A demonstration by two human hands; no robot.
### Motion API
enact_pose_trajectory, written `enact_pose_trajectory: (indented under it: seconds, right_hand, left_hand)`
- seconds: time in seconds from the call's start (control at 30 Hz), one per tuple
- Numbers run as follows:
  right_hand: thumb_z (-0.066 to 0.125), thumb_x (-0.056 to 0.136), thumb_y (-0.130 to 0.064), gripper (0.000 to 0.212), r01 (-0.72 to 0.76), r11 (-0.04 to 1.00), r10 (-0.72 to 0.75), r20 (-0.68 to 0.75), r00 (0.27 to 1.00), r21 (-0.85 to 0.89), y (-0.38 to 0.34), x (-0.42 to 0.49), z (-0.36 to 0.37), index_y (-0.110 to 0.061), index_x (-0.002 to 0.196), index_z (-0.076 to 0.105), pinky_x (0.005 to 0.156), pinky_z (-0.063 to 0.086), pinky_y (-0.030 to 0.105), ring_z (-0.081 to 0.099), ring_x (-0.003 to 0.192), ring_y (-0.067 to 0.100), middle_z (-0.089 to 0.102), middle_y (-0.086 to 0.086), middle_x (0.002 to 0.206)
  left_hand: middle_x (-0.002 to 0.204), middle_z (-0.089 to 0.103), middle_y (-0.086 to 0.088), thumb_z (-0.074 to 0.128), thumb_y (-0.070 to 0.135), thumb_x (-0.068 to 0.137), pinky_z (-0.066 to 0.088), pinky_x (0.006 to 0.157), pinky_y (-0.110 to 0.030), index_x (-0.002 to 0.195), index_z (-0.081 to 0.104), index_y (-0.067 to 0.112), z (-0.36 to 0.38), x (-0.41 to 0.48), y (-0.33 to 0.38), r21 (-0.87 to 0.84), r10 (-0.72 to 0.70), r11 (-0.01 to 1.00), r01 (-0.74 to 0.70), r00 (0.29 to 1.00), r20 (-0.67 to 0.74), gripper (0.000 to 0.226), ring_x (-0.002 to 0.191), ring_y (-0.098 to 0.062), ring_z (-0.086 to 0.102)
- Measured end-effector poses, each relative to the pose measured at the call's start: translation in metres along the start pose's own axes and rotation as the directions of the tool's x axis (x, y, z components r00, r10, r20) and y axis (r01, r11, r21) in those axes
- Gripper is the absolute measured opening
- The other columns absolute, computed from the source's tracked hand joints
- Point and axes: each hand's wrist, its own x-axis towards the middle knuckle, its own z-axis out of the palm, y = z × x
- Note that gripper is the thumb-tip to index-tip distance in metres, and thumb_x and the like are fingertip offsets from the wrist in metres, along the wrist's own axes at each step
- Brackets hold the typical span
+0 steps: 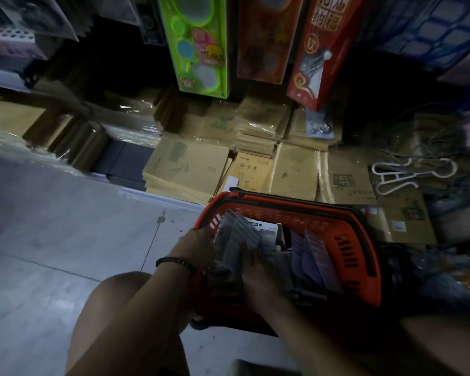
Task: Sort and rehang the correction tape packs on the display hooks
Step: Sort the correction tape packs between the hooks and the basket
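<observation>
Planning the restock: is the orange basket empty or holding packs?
Holding packs: grey carded packs stand inside the orange plastic mesh basket.

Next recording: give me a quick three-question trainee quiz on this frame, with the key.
1. True or false: the correction tape packs already hang on display hooks.
2. Which wrist wears the dark bracelet? A) left B) right
3. Fill in: the left hand and right hand hold packs inside the orange ____.
Key: 1 false, they are in hand; 2 A; 3 basket.
</observation>
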Motion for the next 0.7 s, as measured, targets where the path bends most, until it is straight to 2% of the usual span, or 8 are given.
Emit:
enact_pose_trajectory:
  seconds: [0.17,0.23,0.33,0.4,0.47,0.5,0.6,0.7]
  right_hand:
    - [0.055,0.105,-0.024,0.075,-0.075,0.964,0.073,0.017,0.997,0.256,0.014,-0.016,-0.009,-0.021,0.167,0.013,0.112,0.046,0.044,0.052,0.139,0.035,0.043,0.014,0.162]
    - [0.051,0.107,-0.022,0.07,-0.114,0.929,0.119,0.006,0.993,0.353,0.011,-0.024,-0.015,-0.025,0.168,0.016,0.114,0.045,0.043,0.051,0.141,0.032,0.045,0.011,0.162]
    - [0.047,0.109,-0.018,0.069,-0.156,0.888,0.171,0.003,0.985,0.432,0.007,-0.032,-0.019,-0.026,0.168,0.012,0.118,0.043,0.042,0.048,0.145,0.026,0.045,0.006,0.163]
    - [0.056,0.104,-0.017,0.074,-0.161,0.878,0.173,0.014,0.985,0.452,0.01,-0.033,-0.021,-0.026,0.167,0.018,0.12,0.041,0.042,0.046,0.147,0.025,0.045,0.005,0.163]
    - [0.07,0.095,-0.026,0.08,-0.157,0.851,0.163,0.033,0.986,0.5,0.013,-0.032,-0.023,-0.026,0.163,0.027,0.117,0.043,0.043,0.047,0.146,0.024,0.048,0.003,0.16]
    - [0.076,0.09,-0.032,0.083,-0.162,0.831,0.169,0.036,0.985,0.532,0.014,-0.032,-0.025,-0.027,0.16,0.031,0.114,0.046,0.043,0.051,0.142,0.024,0.051,0.002,0.156]
    - [0.079,0.089,-0.03,0.077,-0.235,0.77,0.324,-0.046,0.945,0.594,0.014,-0.032,-0.027,-0.027,0.154,0.037,0.097,0.055,0.036,0.063,0.125,0.024,0.064,-0.001,0.135]
    - [0.076,0.095,-0.03,0.039,-0.277,0.664,0.523,-0.167,0.836,0.695,0.019,-0.039,-0.034,-0.026,0.13,0.058,0.059,0.043,0.007,0.068,0.085,0.008,0.062,-0.017,0.091]
  left_hand:
    - [0.128,0.071,-0.013,0.061,0.029,0.107,0.057,0.107,-0.048,0.128,0.064,0.008,0.007,-0.005,0.012,-0.064,-0.021,0.998,0.027,0.996,0.089,0.031,0.121,-0.029,0.068]
    - [0.129,0.069,-0.014,0.058,0.028,0.108,0.055,0.109,-0.043,0.133,0.063,0.006,0.012,-0.006,0.017,-0.044,-0.021,0.999,0.026,0.994,0.105,0.034,0.122,-0.029,0.067]
    - [0.121,0.071,-0.008,0.063,0.021,0.105,0.057,0.104,-0.038,0.133,0.066,0.01,0.021,-0.007,0.027,-0.186,-0.047,0.98,0.07,0.991,0.124,0.029,0.111,-0.024,0.069]
    - [0.131,0.072,-0.019,0.06,0.012,0.106,0.06,0.094,-0.028,0.137,0.066,0.002,0.025,-0.007,0.036,-0.242,-0.064,0.966,0.095,0.989,0.133,0.033,0.117,-0.033,0.071]
    - [0.136,0.07,-0.022,0.056,0.007,0.106,0.06,0.074,-0.018,0.139,0.065,0.0,0.028,-0.012,0.046,-0.283,-0.062,0.954,0.101,0.987,0.145,0.035,0.114,-0.031,0.072]
    - [0.133,0.072,-0.021,0.054,0.006,0.106,0.062,0.073,-0.019,0.139,0.066,0.004,0.028,-0.016,0.051,-0.326,-0.047,0.94,0.102,0.984,0.17,0.035,0.108,-0.028,0.074]
    - [0.122,0.077,-0.016,0.045,-0.004,0.106,0.064,0.097,-0.042,0.136,0.066,0.015,0.029,-0.026,0.064,-0.486,0.054,0.871,0.068,0.971,0.232,0.041,0.108,-0.03,0.076]
    - [0.123,0.075,-0.024,0.043,-0.018,0.101,0.057,0.079,-0.037,0.133,0.065,0.005,0.033,-0.029,0.072,-0.683,0.157,0.728,0.06,0.955,0.251,0.046,0.102,-0.034,0.072]
